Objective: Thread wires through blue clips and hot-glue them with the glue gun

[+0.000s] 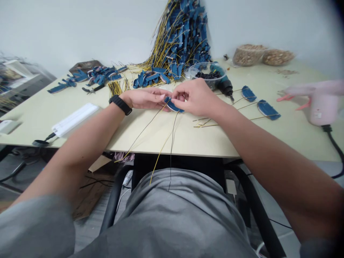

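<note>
A small blue curved piece (174, 105) with a pale edge is held between my hands above the table. Thin yellow and black wires (171, 141) hang from it over the table's front edge. My left hand (149, 98) is closed on the left end of the piece, thumb on top. On the right end, my right hand (195, 96) pinches the same piece with thumb and bent fingers. Any smaller part between the fingertips is hidden. Two similar blue pieces (268, 109) with wires lie to the right of my right hand.
Behind my hands stands a tall heap of blue wired pieces (185, 36). Near it are a clear tub (206, 77) of black bits and a teal power driver (225, 85). A pink glue gun (324, 102) stands right, pliers (94, 89) and a white power strip (75, 120) lie left.
</note>
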`<act>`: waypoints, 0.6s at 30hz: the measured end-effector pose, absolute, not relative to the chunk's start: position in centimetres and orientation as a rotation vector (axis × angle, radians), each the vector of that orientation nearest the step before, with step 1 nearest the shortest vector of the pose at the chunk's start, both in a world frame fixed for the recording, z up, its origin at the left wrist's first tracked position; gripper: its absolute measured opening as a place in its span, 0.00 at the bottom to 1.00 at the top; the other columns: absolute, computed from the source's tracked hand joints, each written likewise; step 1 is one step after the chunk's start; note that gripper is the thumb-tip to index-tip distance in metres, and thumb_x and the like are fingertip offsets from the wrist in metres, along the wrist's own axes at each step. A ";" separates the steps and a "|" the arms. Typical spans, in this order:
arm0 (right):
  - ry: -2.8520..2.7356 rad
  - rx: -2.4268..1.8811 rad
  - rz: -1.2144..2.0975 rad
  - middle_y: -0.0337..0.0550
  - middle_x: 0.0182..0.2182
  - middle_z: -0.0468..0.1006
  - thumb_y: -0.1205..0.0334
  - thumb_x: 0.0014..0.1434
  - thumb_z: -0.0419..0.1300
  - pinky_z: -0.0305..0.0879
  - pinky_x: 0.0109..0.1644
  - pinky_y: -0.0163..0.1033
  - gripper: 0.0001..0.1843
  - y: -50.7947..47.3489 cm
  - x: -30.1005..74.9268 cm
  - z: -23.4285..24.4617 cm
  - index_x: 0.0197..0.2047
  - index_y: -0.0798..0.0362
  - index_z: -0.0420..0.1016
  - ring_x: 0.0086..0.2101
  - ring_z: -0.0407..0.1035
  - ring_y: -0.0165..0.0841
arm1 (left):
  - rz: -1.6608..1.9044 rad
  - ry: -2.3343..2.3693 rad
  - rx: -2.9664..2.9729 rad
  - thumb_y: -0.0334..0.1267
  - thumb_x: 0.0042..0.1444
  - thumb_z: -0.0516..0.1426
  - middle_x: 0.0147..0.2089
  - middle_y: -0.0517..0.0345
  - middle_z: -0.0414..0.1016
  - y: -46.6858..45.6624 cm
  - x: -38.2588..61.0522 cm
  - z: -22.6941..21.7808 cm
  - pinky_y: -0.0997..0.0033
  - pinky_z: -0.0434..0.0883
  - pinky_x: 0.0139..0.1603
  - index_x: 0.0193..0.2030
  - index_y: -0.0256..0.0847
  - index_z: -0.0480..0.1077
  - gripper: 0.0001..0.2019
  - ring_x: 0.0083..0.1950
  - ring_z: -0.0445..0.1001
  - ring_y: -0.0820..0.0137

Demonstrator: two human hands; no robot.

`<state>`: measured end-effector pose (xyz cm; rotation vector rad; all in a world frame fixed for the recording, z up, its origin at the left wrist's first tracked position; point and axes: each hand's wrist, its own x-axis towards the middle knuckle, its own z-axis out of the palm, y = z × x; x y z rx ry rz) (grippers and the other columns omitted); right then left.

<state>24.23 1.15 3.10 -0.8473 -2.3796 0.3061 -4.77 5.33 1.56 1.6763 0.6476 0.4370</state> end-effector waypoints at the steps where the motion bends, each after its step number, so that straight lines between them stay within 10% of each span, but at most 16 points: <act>1: -2.376 -0.820 0.309 0.42 0.34 0.84 0.61 0.74 0.74 0.68 0.49 0.49 0.07 1.1 24.0 3.0 0.40 0.47 0.85 0.37 0.73 0.40 | 0.438 0.640 1.675 0.76 0.61 0.84 0.65 0.44 0.97 5.2 -4.6 1.6 0.41 0.83 0.86 0.61 0.47 0.94 0.37 0.79 0.90 0.41; 18: -2.452 -0.866 0.417 0.47 0.50 0.92 0.50 0.81 0.70 0.74 0.60 0.53 0.10 -1.7 23.0 5.0 0.48 0.42 0.90 0.51 0.80 0.49 | 0.296 0.664 1.663 0.77 0.47 0.85 0.58 0.39 0.98 4.8 -4.2 2.3 0.47 0.90 0.74 0.56 0.47 0.95 0.41 0.70 0.94 0.39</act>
